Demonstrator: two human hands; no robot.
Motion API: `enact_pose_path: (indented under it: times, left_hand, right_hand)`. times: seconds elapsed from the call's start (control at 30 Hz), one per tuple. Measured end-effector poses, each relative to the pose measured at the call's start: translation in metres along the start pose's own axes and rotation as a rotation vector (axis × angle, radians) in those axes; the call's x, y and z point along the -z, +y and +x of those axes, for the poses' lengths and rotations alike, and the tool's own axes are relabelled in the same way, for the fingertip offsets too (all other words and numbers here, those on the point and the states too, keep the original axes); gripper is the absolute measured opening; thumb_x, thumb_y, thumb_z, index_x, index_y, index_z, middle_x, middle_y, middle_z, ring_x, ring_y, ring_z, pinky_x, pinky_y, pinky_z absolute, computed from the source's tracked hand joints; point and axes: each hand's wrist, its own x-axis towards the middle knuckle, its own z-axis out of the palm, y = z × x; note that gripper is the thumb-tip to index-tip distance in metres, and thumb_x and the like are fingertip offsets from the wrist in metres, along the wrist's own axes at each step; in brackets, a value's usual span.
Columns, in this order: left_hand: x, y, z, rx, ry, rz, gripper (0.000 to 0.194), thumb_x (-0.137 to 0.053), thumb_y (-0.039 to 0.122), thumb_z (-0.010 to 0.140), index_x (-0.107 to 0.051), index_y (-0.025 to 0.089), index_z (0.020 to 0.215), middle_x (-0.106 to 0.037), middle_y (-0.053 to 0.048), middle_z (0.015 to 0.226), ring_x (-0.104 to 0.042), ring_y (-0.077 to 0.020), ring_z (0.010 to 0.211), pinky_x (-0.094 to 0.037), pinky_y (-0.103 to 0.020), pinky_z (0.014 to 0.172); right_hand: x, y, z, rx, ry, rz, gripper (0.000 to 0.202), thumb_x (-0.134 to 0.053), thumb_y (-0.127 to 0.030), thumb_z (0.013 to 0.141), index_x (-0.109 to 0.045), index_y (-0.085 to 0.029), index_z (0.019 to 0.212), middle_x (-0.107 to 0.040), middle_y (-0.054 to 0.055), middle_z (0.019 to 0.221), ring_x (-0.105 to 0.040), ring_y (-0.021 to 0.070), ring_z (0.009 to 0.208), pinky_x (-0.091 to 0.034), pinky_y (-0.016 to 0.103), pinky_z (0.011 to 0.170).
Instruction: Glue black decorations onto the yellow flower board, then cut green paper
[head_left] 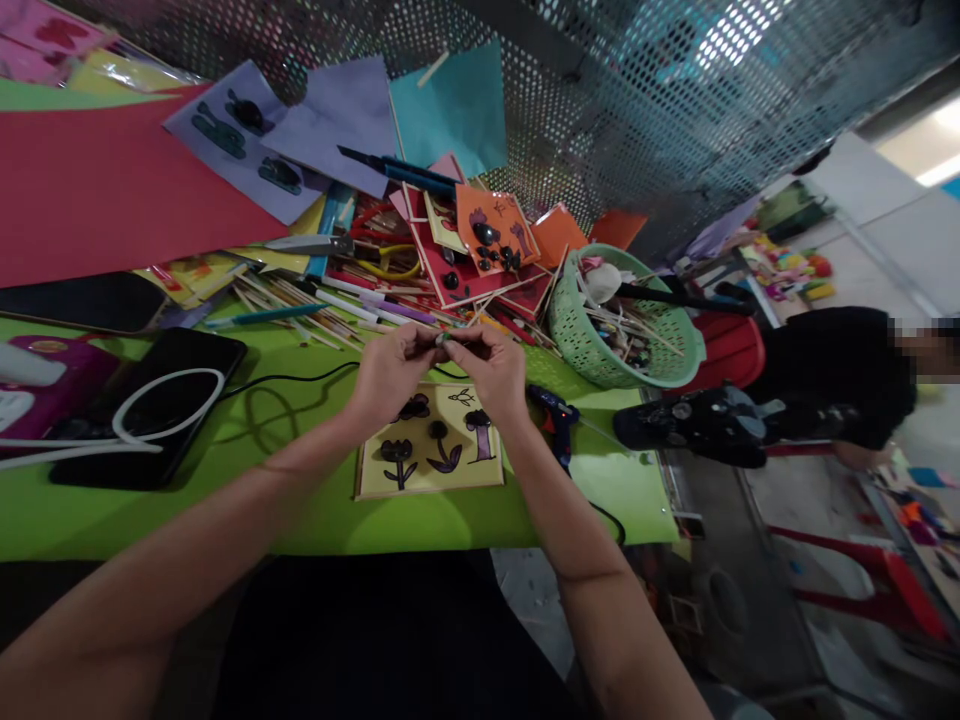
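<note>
From the head view, the left hand (390, 368) and the right hand (491, 370) meet fingertip to fingertip above the desk, both grips pressed together on one small dark piece (444, 340) with a greenish tip; it is too small to tell what it is. Each grip pinches an end of it, thumbs and forefingers closed, the other fingers curled in.

Straight beneath the hands lies a yellow square card with dark flower shapes (431, 445), flat on the green paper-covered desk (315, 510). Just right of the card lies a blue glue gun (556, 420), its black cord trailing over the desk's near edge. To the left a black tablet with a white looped cable (154, 405) sits well apart from the hands. Beyond the hands a heap of wooden sticks and pens (330, 300) crowds the desk, and a green plastic mesh basket (626, 320) stands at the right rim. The bare green strip on either side of the card is the only open room.

A person in black (825, 385) sits to the right, partly cut off.
</note>
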Motion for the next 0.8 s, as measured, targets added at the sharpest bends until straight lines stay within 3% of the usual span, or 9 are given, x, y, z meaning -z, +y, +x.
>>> enact_pose_path:
  times: [0.37, 0.8]
  left_hand:
    - [-0.0003, 0.0039, 0.0001, 0.034, -0.010, 0.007, 0.029, -0.079, 0.042, 0.081, -0.073, 0.016, 0.093, -0.077, -0.006, 0.087, -0.072, -0.0192, 0.081, -0.058, -0.033, 0.078]
    - [0.0012, 0.0022, -0.0043, -0.066, 0.022, 0.280, 0.024, -0.072, 0.040, 0.088, -0.076, 0.018, 0.097, -0.079, -0.004, 0.088, -0.071, -0.0185, 0.077, -0.054, -0.029, 0.070]
  right_hand:
    - [0.0023, 0.0000, 0.0015, -0.032, -0.032, 0.102, 0.013, -0.077, -0.032, 0.080, -0.077, -0.023, 0.089, -0.076, 0.002, 0.087, -0.069, 0.0170, 0.081, -0.056, 0.032, 0.080]
    - [0.0035, 0.0029, 0.0055, -0.101, -0.037, 0.155, 0.014, -0.081, -0.032, 0.073, -0.076, -0.023, 0.082, -0.072, -0.001, 0.077, -0.065, 0.0152, 0.072, -0.056, 0.031, 0.075]
